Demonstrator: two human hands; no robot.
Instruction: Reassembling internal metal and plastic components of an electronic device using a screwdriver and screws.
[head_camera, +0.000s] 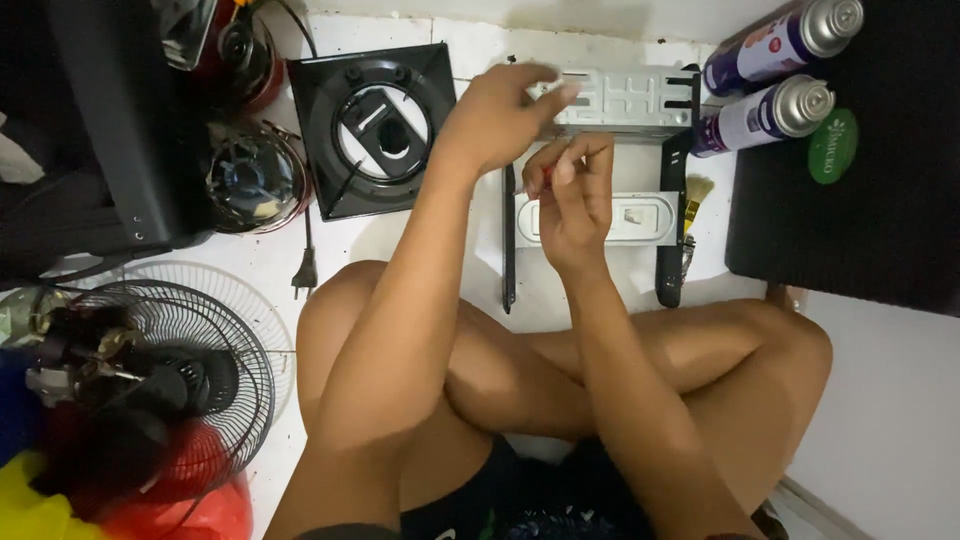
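Right hand is pinched shut on a small red-handled tool (its tip hidden). The metal casing lies on the tiled floor directly beyond that hand, long axis running left to right. Left hand is nearer, fingers spread, their tips touching the casing's near-left edge. Two spray cans lie right of it.

Single head-worn view, looking steeply down from close range over the seated person's crossed legs onto the white tiled floor; the frame's left edge appears dim, perhaps cluttered.
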